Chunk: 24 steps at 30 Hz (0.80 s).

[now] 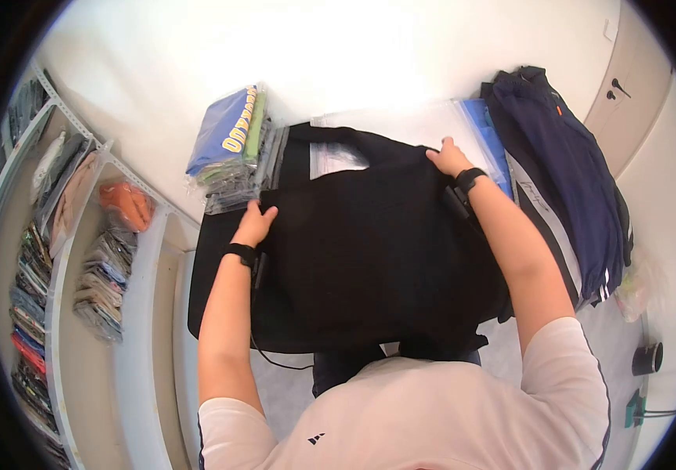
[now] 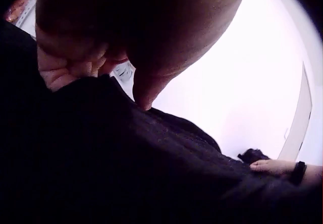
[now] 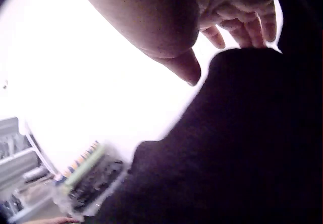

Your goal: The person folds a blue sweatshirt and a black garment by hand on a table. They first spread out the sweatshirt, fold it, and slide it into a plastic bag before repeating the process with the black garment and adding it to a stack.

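A black garment (image 1: 369, 243) lies spread across the table, its near part hanging toward the person. At its upper left corner the left hand (image 1: 253, 223) grips the cloth; in the left wrist view the fingers (image 2: 70, 72) curl behind the edge of the black cloth (image 2: 101, 148), the thumb on the near side. The right hand (image 1: 451, 159) is at the garment's upper right edge. Seen from the right wrist, its fingers (image 3: 247, 30) hang loosely over the black cloth (image 3: 242, 133), fingertips partly hidden at the edge, and the thumb stands apart from the cloth.
Bagged folded clothes (image 1: 232, 141) are stacked at the table's back left. Clear plastic bags (image 1: 416, 129) lie behind the garment. Dark trousers (image 1: 565, 172) are piled on the right. Shelves (image 1: 130, 290) with bagged clothes stand on the left; a cable (image 1: 279, 364) hangs near the left arm.
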Available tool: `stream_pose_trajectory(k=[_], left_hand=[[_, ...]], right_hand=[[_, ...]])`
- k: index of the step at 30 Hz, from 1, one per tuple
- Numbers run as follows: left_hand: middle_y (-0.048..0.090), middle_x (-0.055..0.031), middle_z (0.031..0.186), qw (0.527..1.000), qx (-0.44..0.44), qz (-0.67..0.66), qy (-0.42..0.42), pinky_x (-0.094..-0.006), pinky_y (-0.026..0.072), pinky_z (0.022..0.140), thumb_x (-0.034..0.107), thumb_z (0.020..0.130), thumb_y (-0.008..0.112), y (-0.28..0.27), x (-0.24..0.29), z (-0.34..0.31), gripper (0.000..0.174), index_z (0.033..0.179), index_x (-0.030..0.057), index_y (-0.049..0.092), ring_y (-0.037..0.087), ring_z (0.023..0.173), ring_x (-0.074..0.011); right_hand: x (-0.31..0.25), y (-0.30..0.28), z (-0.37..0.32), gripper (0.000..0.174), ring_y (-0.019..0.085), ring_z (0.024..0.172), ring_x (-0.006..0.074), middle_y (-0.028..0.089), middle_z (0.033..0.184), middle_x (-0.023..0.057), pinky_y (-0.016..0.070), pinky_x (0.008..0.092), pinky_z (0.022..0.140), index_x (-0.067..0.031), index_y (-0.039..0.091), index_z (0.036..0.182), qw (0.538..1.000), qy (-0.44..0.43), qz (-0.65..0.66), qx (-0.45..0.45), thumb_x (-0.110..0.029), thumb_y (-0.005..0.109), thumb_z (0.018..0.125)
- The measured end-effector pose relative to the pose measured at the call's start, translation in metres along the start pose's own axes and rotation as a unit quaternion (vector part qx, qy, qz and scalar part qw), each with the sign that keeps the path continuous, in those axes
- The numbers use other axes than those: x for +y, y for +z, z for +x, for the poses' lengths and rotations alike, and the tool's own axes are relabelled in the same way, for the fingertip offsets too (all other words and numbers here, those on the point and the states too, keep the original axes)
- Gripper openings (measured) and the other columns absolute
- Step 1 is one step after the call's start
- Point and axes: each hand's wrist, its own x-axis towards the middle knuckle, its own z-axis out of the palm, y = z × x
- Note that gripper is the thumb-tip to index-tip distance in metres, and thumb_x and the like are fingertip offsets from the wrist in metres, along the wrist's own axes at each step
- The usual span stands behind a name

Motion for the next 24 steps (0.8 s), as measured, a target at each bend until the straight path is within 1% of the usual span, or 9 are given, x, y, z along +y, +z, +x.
stream_pose_trajectory(k=[2, 4, 6, 10, 15, 19, 20, 21, 24], left_hand=[[0.063, -0.0229, 0.098, 0.998, -0.029, -0.059, -0.01, -0.0392, 0.0475, 0.082, 0.027, 0.085, 0.065, -0.036, 0.026, -0.021, 0.058, 0.128, -0.0051, 0.043, 0.062, 0.092, -0.0339], [0.065, -0.0155, 0.091, 0.996, -0.006, -0.086, 0.009, -0.0343, 0.0487, 0.076, 0.025, 0.087, 0.063, -0.059, 0.029, -0.053, 0.046, 0.122, -0.003, 0.051, 0.063, 0.086, -0.0265], [0.066, -0.0119, 0.088, 0.992, -0.039, -0.119, -0.008, -0.0317, 0.0484, 0.075, 0.023, 0.089, 0.061, -0.081, 0.041, -0.106, 0.035, 0.113, -0.0021, 0.058, 0.062, 0.083, -0.0215], [0.066, -0.0097, 0.085, 0.974, -0.117, -0.167, -0.098, -0.0286, 0.0467, 0.074, 0.025, 0.09, 0.059, -0.085, 0.049, -0.186, 0.031, 0.1, -0.0039, 0.063, 0.061, 0.08, -0.0159], [0.061, -0.0118, 0.089, 0.977, -0.062, -0.171, -0.114, -0.0308, 0.0452, 0.077, 0.031, 0.089, 0.06, -0.054, 0.076, -0.218, 0.042, 0.107, -0.0062, 0.058, 0.058, 0.084, -0.0199], [0.056, -0.0203, 0.095, 0.992, -0.048, -0.086, -0.078, -0.0366, 0.0442, 0.079, 0.033, 0.086, 0.063, -0.034, 0.081, -0.2, 0.052, 0.113, -0.0095, 0.052, 0.055, 0.09, -0.0317], [0.055, -0.0225, 0.096, 0.995, -0.061, -0.041, -0.068, -0.038, 0.044, 0.08, 0.034, 0.086, 0.063, -0.03, 0.083, -0.196, 0.054, 0.114, -0.0098, 0.051, 0.055, 0.091, -0.034], [0.055, -0.026, 0.105, 0.992, -0.085, -0.046, -0.079, -0.0382, 0.0437, 0.084, 0.036, 0.084, 0.065, -0.032, 0.09, -0.192, 0.059, 0.116, -0.0114, 0.049, 0.055, 0.097, -0.0366], [0.054, -0.0267, 0.112, 0.988, -0.069, -0.104, -0.094, -0.0364, 0.0429, 0.089, 0.034, 0.083, 0.067, -0.024, 0.095, -0.178, 0.062, 0.118, -0.0136, 0.047, 0.054, 0.102, -0.035]], right_hand=[[-0.007, -0.045, -0.026, 0.056, 0.056, 0.11, 0.0379, 0.054, 0.119, 0.0302, 0.0444, 0.0407, 0.092, -0.0011, 0.041, 0.131, 0.994, -0.099, 0.046, -0.001, -0.031, 0.059, 0.088], [-0.001, -0.09, -0.058, 0.042, 0.057, 0.108, 0.0273, 0.06, 0.115, 0.0181, 0.0439, 0.0345, 0.092, 0.0008, 0.054, 0.12, 0.97, -0.208, 0.126, -0.024, -0.027, 0.059, 0.089], [0.0, -0.136, -0.121, 0.028, 0.062, 0.095, 0.0192, 0.065, 0.1, 0.0127, 0.0465, 0.0296, 0.084, 0.0015, 0.061, 0.106, 0.952, -0.216, 0.211, -0.043, -0.021, 0.057, 0.091], [0.055, -0.155, -0.208, 0.023, 0.054, 0.063, 0.0074, 0.058, 0.069, 0.001, 0.0412, 0.022, 0.059, -0.0009, 0.06, 0.084, 0.955, -0.057, 0.266, -0.122, -0.022, 0.054, 0.094], [0.091, -0.13, -0.303, 0.052, 0.053, 0.044, 0.0114, 0.055, 0.051, 0.005, 0.0405, 0.024, 0.046, 0.0001, 0.059, 0.062, 0.965, 0.164, 0.184, -0.091, -0.038, 0.049, 0.096], [0.095, -0.11, -0.348, 0.061, 0.063, 0.057, 0.0173, 0.064, 0.06, 0.0109, 0.0468, 0.0294, 0.054, 0.0031, 0.067, 0.071, 0.951, 0.2, 0.207, -0.112, -0.047, 0.043, 0.096], [0.082, -0.081, -0.363, 0.06, 0.064, 0.063, 0.0194, 0.066, 0.068, 0.0128, 0.0463, 0.0306, 0.056, 0.0053, 0.066, 0.076, 0.957, 0.121, 0.233, -0.123, -0.048, 0.044, 0.095], [0.096, -0.062, -0.371, 0.055, 0.062, 0.068, 0.0188, 0.066, 0.075, 0.0145, 0.046, 0.0311, 0.059, 0.0068, 0.063, 0.083, 0.958, 0.095, 0.229, -0.141, -0.045, 0.048, 0.094], [0.062, -0.061, -0.371, 0.042, 0.052, 0.065, 0.0147, 0.057, 0.065, 0.0082, 0.0427, 0.0312, 0.059, 0.0055, 0.06, 0.084, 0.963, 0.091, 0.177, -0.184, -0.036, 0.057, 0.092]])
